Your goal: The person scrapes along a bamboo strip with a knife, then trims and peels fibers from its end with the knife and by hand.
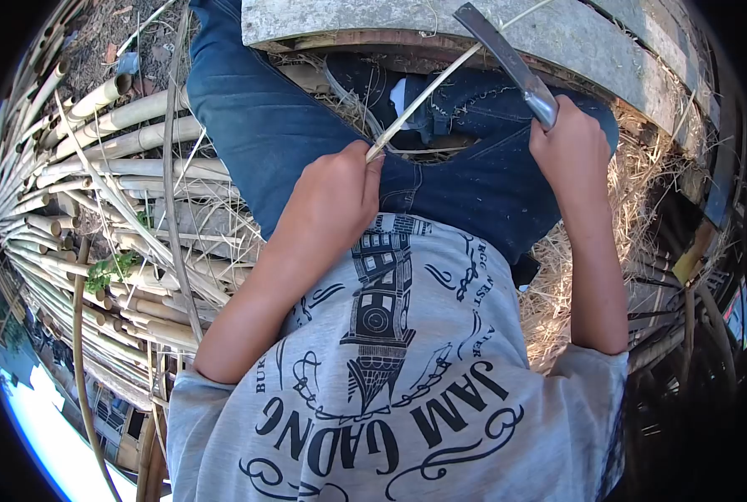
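Observation:
My left hand [333,192] is closed around the near end of a thin, pale bamboo strip [430,89], which slants up and to the right, away from me. In my right hand [570,149] is the metal-collared handle of a long, dark flat blade [507,63], pointing up and to the left. The blade crosses the strip near the edge of the wooden boards; whether the two touch, I cannot tell. Both hands are above my lap in dark jeans [474,188].
Weathered wooden boards [340,18] lie ahead of my legs. Many bamboo poles [130,113] are piled at the left, with a small green plant [105,272] among them. Straw and shavings [557,268] cover the ground at the right. A dark shoe [361,88] shows under the boards.

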### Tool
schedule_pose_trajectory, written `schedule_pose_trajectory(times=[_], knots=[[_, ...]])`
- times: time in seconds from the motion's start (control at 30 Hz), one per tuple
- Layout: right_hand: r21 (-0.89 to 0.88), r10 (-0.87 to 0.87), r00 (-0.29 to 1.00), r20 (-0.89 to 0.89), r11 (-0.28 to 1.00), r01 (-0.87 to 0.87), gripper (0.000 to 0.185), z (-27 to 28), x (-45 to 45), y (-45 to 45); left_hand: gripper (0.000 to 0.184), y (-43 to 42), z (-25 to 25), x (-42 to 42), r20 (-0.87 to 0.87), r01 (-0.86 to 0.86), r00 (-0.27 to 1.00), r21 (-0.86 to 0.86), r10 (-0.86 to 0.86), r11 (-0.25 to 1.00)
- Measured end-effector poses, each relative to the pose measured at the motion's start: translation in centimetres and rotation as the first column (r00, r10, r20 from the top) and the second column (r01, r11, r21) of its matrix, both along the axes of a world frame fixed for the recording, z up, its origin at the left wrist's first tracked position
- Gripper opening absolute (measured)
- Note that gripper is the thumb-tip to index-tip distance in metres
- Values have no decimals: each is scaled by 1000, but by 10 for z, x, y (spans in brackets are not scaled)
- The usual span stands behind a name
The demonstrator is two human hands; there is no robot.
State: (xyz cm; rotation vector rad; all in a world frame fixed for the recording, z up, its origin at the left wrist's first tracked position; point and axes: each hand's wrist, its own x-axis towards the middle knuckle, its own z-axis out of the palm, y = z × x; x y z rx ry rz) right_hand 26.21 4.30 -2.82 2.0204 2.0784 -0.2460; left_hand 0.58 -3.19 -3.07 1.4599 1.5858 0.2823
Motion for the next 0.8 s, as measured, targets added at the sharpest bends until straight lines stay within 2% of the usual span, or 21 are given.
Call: schedule_pose_trajectory(times=[0.03, 0.1, 0.17, 0.23, 0.27, 0.3, 0.37, 0.4, 0.5, 0.53, 0.6, 0.63, 0.7, 0.73, 0.77, 0.8], knots=[[-38, -12, 999, -42, 999, 10, 24, 9, -15, -8, 26, 2, 1, 2, 7, 5, 1000, 9, -5, 1000], [-89, 171, 971, -166, 978, -188, 23, 15, -38, -25, 25, 3, 5, 8, 0, 78, 997, 34, -78, 996], [-119, 145, 976, -160, 979, -165, 24, 8, -38, -21, 24, 1, 6, 3, -20, 83, 996, 29, -82, 996], [6, -68, 996, -54, 998, 68, 23, -5, -3, 7, 23, -3, 4, -11, -67, 10, 998, -67, -15, 998], [27, -113, 994, 6, 993, 112, 22, -12, 20, 20, 22, -4, 4, -15, -77, 26, 997, -78, -32, 997], [43, -82, 996, 31, 996, 80, 20, -6, 23, 25, 22, -5, 1, -13, -75, 22, 997, -74, -28, 997], [11, -75, 997, -26, 997, 75, 22, 0, 8, 17, 22, -8, -2, -3, -20, 30, 999, -7, -31, 1000], [-10, -57, 997, -51, 998, 56, 23, 9, -7, 11, 22, -6, 0, 1, -11, 32, 999, 1, -32, 999], [-152, 200, 966, -165, 962, -225, 26, 12, -34, -11, 22, -3, 6, 6, -29, 85, 996, -3, -85, 996], [-144, 194, 967, -164, 965, -218, 26, 7, -28, -9, 21, -5, 6, 1, -36, 70, 997, -8, -70, 998], [-20, 79, 993, -92, 996, -82, 23, -6, -1, 4, 19, -9, 6, -13, -55, 20, 998, -76, -25, 997], [52, -78, 996, -31, 995, 80, 19, -15, 24, 18, 19, -11, 6, -19, -61, 18, 998, -73, -22, 997], [111, -297, 955, 19, 950, 293, 21, -20, 71, 40, 18, -18, 3, -25, -58, 24, 998, -99, -30, 995], [104, -301, 949, 92, 951, 291, 22, -11, 78, 47, 18, -21, 1, -22, -55, 51, 997, -80, -56, 995], [110, -300, 950, 88, 951, 290, 22, -7, 76, 48, 18, -20, 1, -18, -57, 49, 997, -73, -54, 996], [90, -226, 973, 48, 971, 221, 22, 0, 64, 42, 18, -20, 1, -13, -50, 57, 997, -75, -61, 996]])
